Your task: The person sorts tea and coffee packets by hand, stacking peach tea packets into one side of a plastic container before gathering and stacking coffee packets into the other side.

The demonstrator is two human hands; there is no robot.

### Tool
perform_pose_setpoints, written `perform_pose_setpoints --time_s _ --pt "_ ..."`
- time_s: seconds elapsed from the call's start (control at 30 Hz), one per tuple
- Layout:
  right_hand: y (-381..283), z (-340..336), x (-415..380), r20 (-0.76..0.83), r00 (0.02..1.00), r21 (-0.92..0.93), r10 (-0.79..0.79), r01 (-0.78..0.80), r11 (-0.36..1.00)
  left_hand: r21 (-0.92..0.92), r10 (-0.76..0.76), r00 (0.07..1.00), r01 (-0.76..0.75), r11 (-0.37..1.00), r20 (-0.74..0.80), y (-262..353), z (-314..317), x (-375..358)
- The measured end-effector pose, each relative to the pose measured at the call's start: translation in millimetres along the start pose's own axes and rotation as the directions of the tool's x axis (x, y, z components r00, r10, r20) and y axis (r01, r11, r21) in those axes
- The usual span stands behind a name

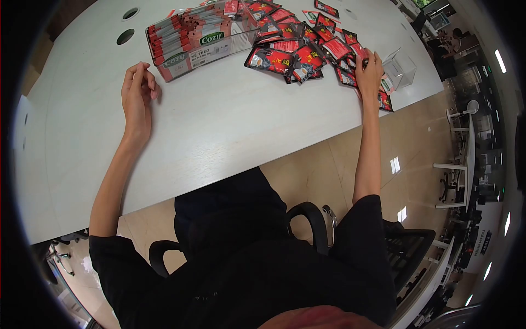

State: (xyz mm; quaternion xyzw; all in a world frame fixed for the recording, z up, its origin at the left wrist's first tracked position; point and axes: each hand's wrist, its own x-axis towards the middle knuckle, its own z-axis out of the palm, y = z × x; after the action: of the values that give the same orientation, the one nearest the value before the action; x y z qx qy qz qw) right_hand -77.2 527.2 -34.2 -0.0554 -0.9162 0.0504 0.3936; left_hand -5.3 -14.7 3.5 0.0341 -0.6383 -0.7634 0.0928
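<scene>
My left hand [138, 90] rests on its side on the table, fingers loosely bent and nothing in them. Just beyond it stands a clear plastic box [189, 61] labelled Cozy, packed with rows of red and silver sachets [189, 32]. To the right of that box lies a loose heap of red and black sachets [296, 57]. At the heap's right end my right hand [370, 74] reaches down, its fingers bent around a red sachet [359, 50]; the fingertips are partly hidden. More sachets lie under and beside the wrist.
A small clear plastic container [401, 70] stands right of my right hand, near the edge of the white table [219, 131]. Two round cable holes [125, 37] are at the far left. Below are a black chair [309, 219] and a tiled floor [323, 164].
</scene>
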Motion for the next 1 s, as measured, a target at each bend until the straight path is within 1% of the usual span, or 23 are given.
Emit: perform_pose_setpoints --time_s 0.03,0.1,0.13,0.17,0.23,0.27,0.3,0.33,0.37,0.4,0.43,0.5,0.53,0.57,0.63,0.67,0.7,0.77,0.8,0.83,0.9,0.93,1.0 --pt "-8 -5 8 -0.009 1.000 0.004 -0.002 0.002 1.000 -0.002 -0.004 1.000 0.004 1.000 -0.008 0 0 0" --pt "-23 -14 25 0.074 0.985 0.237 -0.156 0.134 0.962 -0.002 0.009 1.000 -0.009 1.000 -0.008 0 0 0" --pt "-30 -14 31 0.155 0.970 0.234 -0.188 0.149 0.961 0.000 0.013 1.000 -0.013 1.000 -0.004 0 -1 0" --pt "-28 -5 37 0.145 0.971 0.239 -0.189 0.151 0.959 0.002 0.024 1.000 -0.024 1.000 -0.005 -1 0 1" --pt "-11 30 55 0.348 0.908 0.199 -0.235 0.173 0.965 -0.012 0.021 1.000 -0.021 1.000 0.008 -1 -1 1" --pt "5 54 66 0.410 0.873 0.215 -0.265 0.189 0.958 -0.010 0.033 0.999 -0.033 0.999 0.005 0 0 1" --pt "-2 55 70 0.398 0.876 0.222 -0.271 0.195 0.955 -0.008 0.012 1.000 -0.012 1.000 -0.002 2 1 0" --pt "-12 53 70 0.444 0.876 0.196 -0.191 0.113 0.974 -0.008 -0.009 1.000 0.009 1.000 -0.011 3 2 0" --pt "-22 50 71 0.488 0.865 0.167 -0.111 0.033 0.985 -0.009 0.002 1.000 -0.002 1.000 -0.021 5 3 0" --pt "-28 49 73 0.493 0.866 0.096 -0.086 0.044 0.994 -0.014 -0.005 1.000 0.004 1.000 -0.022 5 4 1" --pt "-31 50 74 0.494 0.865 0.101 -0.091 0.047 0.994 -0.019 -0.017 1.000 0.017 1.000 -0.022 4 5 1" --pt "-34 50 66 0.424 0.905 0.134 -0.043 -0.015 0.991 -0.002 -0.022 1.000 0.022 1.000 -0.019 6 5 0" --pt "-35 50 62 0.437 0.899 0.132 -0.041 -0.019 0.991 0.013 -0.020 1.000 0.020 1.000 -0.011 6 5 0" --pt "-35 49 60 0.387 0.920 0.109 -0.068 0.027 0.994 0.018 -0.034 0.999 0.034 0.999 -0.013 5 3 0" --pt "-33 45 57 0.278 0.952 0.049 -0.125 0.116 0.992 -0.003 0.010 1.000 -0.010 1.000 0.009 3 1 1" --pt "-32 42 57 0.319 0.943 0.061 -0.100 0.085 0.994 -0.003 0.002 1.000 -0.002 1.000 0.014 2 1 2" --pt "-27 43 58 0.324 0.941 0.055 -0.094 0.081 0.995 -0.003 0.009 1.000 -0.009 1.000 0.008 1 0 3" --pt "-19 45 56 0.362 0.922 0.138 -0.136 0.092 0.986 0.003 0.010 1.000 -0.010 1.000 0.004 1 2 4" --pt "-25 38 56 0.344 0.928 0.154 -0.146 0.098 0.983 -0.002 0.007 1.000 -0.007 1.000 -0.001 2 3 4" --pt "-27 35 54 0.296 0.938 0.141 -0.181 0.144 0.979 -0.003 0.004 1.000 -0.004 1.000 -0.008 3 2 3" --pt "-23 37 60 0.306 0.923 0.227 -0.232 0.165 0.960 0.004 0.007 1.000 -0.007 1.000 -0.006 3 1 3" --pt "-22 41 59 0.309 0.924 0.226 -0.225 0.159 0.961 -0.001 0.015 1.000 -0.015 1.000 0.000 3 2 4" --pt "-21 43 57 0.246 0.927 0.244 -0.284 0.225 0.943 -0.009 0.010 1.000 -0.010 1.000 0.008 2 2 3"
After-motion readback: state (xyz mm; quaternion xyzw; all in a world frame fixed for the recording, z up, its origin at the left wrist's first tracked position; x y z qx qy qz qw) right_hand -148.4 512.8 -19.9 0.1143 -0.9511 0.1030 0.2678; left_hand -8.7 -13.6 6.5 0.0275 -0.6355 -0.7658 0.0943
